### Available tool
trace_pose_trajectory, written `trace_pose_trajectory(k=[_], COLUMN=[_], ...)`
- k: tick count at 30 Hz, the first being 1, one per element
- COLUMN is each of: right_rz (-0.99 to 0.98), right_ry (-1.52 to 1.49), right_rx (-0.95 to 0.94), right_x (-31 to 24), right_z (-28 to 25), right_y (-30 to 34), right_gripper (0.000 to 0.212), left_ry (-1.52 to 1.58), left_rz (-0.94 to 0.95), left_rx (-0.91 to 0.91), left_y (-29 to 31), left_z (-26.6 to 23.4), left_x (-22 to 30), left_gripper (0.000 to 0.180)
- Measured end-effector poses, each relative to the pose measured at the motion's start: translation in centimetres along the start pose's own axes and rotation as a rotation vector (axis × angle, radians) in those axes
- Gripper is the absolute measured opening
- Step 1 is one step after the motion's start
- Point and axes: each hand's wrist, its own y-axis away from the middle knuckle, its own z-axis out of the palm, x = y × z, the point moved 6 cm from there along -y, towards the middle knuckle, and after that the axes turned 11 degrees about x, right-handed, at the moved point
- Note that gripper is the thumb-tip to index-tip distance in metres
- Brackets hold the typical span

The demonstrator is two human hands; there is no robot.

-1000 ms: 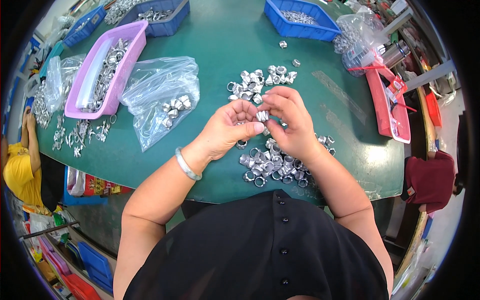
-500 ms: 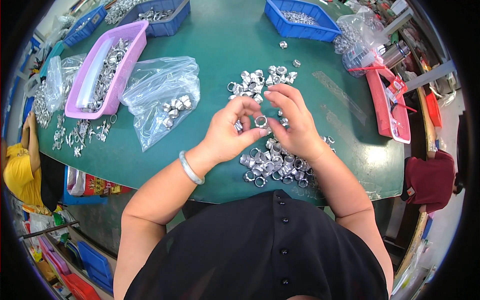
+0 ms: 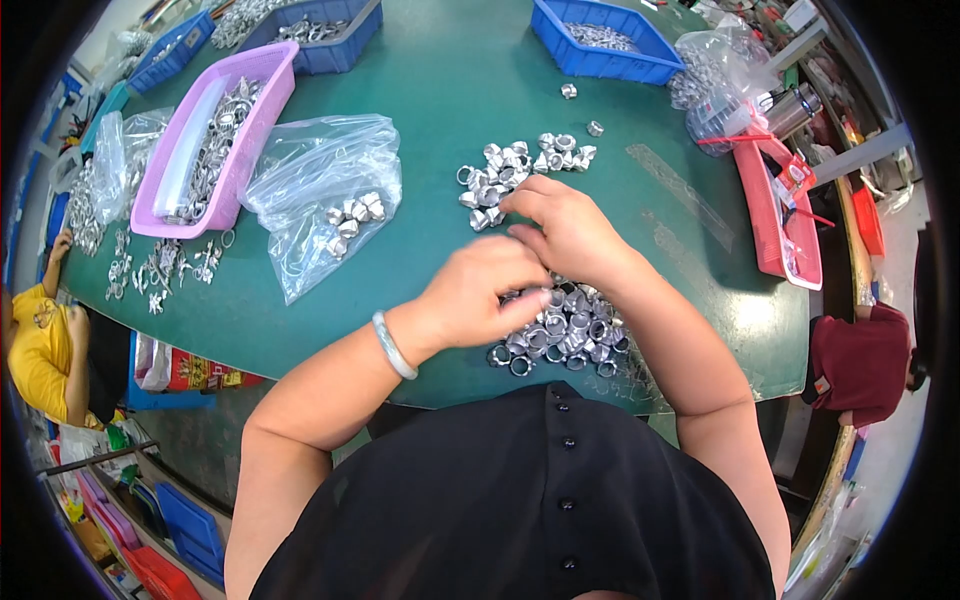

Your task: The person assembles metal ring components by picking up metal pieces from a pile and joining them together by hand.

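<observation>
Near pile (image 3: pixel 575 335) of silver rings lying by the worktop (image 3: pixel 440 90)'s near edge. Left hand (image 3: pixel 485 290) hovering over its far-left side, fingers half curled; can't tell if it's gripping any. Right hand (image 3: pixel 565 232) sitting just beyond, fingers bent, tips meeting far pile (image 3: pixel 495 172); grip hidden. Clear bag (image 3: pixel 330 150) lying toward left edge. Blue bin (image 3: pixel 612 66) standing toward far edge.

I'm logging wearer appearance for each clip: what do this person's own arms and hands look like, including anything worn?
The left hand and right hand wear no gloves, and no sleeves cover the forearms. A smooth, pale greenish-white bangle circles the left wrist; none shows on the right. The black top has a row of round dark buttons down its front. No cables are visible on the arms.
</observation>
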Motion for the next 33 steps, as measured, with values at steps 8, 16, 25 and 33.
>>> trace_pose_trajectory(k=[8, 16, 25, 33], right_rz=[0.196, 0.134, 0.042, 0.153], right_ry=[0.060, 0.058, 0.240, -0.131], right_rx=[0.001, 0.022, -0.109, 0.035], right_x=[0.7, -0.4, -1.1, -0.1], right_z=[0.9, 1.7, 2.7, 0.6], right_y=[-0.6, -0.7, -0.8, 0.0], right_gripper=[0.019, 0.036, 0.028, 0.019], left_ry=[-0.680, -0.632, 0.127, 0.542], left_rz=[-0.415, -0.448, -0.748, -0.757], left_rx=[0.190, 0.087, 0.120, 0.203], left_y=[-0.4, -0.2, 0.3, 0.0], left_z=[-4.6, -4.2, -4.9, -3.9], left_x=[-4.4, -5.2, -7.7, -7.0], left_gripper=[0.025, 0.027, 0.022, 0.027])
